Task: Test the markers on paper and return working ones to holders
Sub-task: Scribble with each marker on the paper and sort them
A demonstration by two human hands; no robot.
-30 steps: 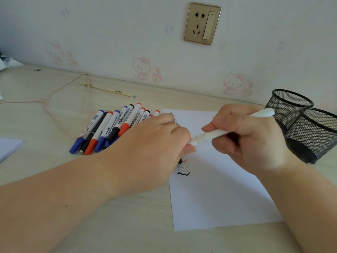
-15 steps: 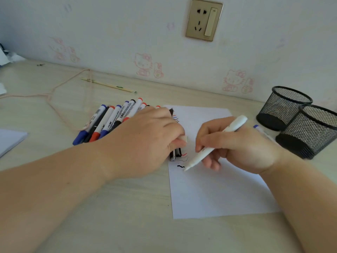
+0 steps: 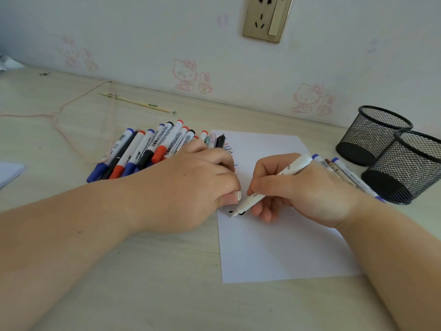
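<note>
My right hand [image 3: 307, 192] grips a white marker [image 3: 274, 185] with its tip down on the white paper [image 3: 281, 247], beside small black squiggles. My left hand [image 3: 191, 187] lies curled on the paper's left edge and pinches the marker's white cap [image 3: 239, 195] between thumb and fingers. A row of whiteboard markers [image 3: 148, 154] with blue, red and black caps lies on the desk behind my left hand. Two black mesh holders [image 3: 372, 134] [image 3: 410, 163] stand at the right. Several pens [image 3: 343, 174] lie beside the holders, behind my right wrist.
A thin wooden stick [image 3: 136, 105] and a pink cord [image 3: 59, 111] lie near the back wall. A white pad corner [image 3: 9, 172] shows at the left edge. A wall socket [image 3: 267, 17] sits above the desk.
My right hand has brought the uncapped marker down from mid-air to the paper and its tip now touches the sheet. My left hand has settled on the paper's edge with the cap.
</note>
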